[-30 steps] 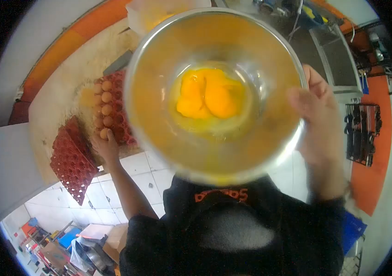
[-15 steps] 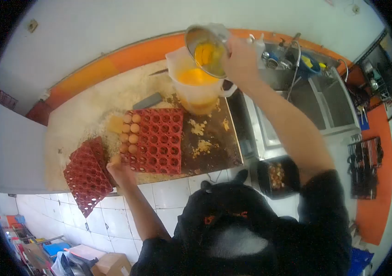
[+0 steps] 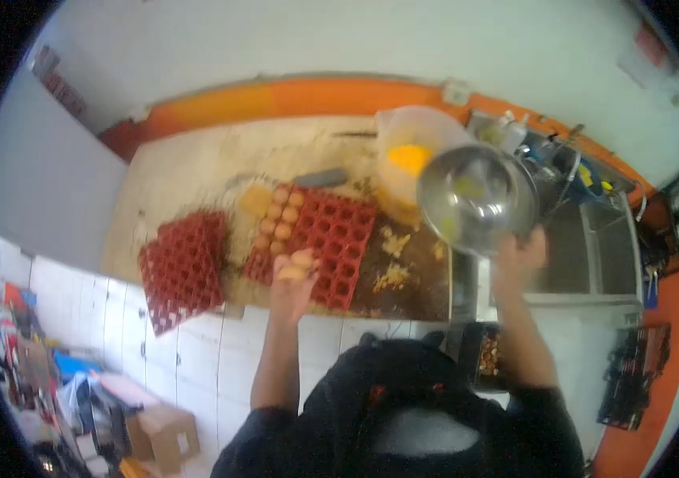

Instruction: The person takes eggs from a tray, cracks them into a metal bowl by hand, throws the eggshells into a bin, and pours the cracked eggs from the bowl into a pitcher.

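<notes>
My left hand (image 3: 292, 288) is closed on eggs (image 3: 301, 260) above the near edge of a red egg tray (image 3: 335, 239). Several brown eggs (image 3: 283, 231) sit in the tray's left columns. My right hand (image 3: 521, 251) grips the near right rim of a metal bowl (image 3: 479, 199), which holds only a little residue. The bowl is beside a translucent plastic pitcher (image 3: 403, 171), overlapping its right side in view. Yellow egg liquid (image 3: 410, 158) shows inside the pitcher.
Empty red trays (image 3: 184, 267) are stacked at the counter's left. A grey block (image 3: 320, 177) lies behind the egg tray. The sink (image 3: 567, 251) is at the right, with a bin of eggshells (image 3: 489, 355) below. A cardboard box (image 3: 162, 436) stands at lower left.
The yolks have left the bowl, which moved from over the pitcher to its right side. My left hand lifted eggs from the tray's near left corner. The view shifted.
</notes>
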Available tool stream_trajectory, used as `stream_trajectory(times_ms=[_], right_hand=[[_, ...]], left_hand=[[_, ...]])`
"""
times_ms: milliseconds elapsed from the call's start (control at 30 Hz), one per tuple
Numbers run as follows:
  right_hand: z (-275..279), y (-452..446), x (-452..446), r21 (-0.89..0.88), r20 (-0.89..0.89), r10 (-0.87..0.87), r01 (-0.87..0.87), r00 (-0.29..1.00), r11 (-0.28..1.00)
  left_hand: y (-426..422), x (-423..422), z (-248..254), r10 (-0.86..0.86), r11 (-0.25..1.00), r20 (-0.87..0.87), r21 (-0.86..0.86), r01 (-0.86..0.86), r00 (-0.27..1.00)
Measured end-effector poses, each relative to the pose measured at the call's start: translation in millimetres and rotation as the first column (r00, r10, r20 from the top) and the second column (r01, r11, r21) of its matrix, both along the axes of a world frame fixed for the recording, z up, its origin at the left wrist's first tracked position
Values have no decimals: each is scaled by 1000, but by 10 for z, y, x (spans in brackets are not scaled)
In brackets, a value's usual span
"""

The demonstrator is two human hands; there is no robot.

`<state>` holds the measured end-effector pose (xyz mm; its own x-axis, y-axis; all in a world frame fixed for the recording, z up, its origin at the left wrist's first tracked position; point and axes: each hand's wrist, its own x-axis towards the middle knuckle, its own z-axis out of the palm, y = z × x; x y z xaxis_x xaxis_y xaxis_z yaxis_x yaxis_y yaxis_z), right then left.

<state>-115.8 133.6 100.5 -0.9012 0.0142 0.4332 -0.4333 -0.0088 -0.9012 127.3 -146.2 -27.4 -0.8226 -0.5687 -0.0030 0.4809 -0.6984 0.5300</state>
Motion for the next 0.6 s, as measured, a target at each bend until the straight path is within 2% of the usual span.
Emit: stream_trajectory(times_ms=[33,67,100,133,167,200,233,300,333,400,433,500,533,567,600], right_hand=[[-247,180,113,92,84,-7,0,996,996],[-435,242,280,111,108,65,-77,992,991],[-622,302,389,128,128,124,-140,984,982],[-944,376,443,318,215,96,-163,972,934],[-1382,399,485,291,352,114,-224,929,930],[-1814,419,526,262,482,123,-277,867,924],[-2145,525,668,23,645,192,-270,739,963],[-2039,464,739,87,757,204,-405,621,910],[-1995,485,764,90,764,181,-380,619,921],[-1901,529,774,294,647,108,-378,755,878],[-1867,565,762,291,650,93,-361,754,886],[-1766,607,711,319,303,299,-392,905,863],[-1373,528,722,-26,507,508,-577,696,816],[-1125,447,743,-31,510,500,-566,700,824],[-932,371,759,-219,624,585,-603,518,767]], left_hand=[[22,-8,-23,-46,998,17,-31,46,999],[67,-14,-35,-28,999,42,-16,28,999],[129,-53,-32,-73,985,83,-153,85,994],[196,-99,-28,-129,947,130,-277,161,983],[232,-182,6,-148,950,143,-254,181,979],[274,-281,72,-226,894,220,-340,292,949],[475,-366,52,-331,812,309,-388,436,892],[637,-503,81,-398,802,365,-307,513,841],[682,-567,103,-460,774,330,-307,555,824],[784,-674,222,-555,726,289,-290,624,780],[841,-725,240,-570,713,293,-288,639,768],[935,-839,255,-572,589,347,-457,666,744],[967,-886,176,-588,536,360,-497,683,724],[1012,-927,144,-597,526,366,-494,692,714],[1069,-968,121,-603,451,410,-532,717,684]])
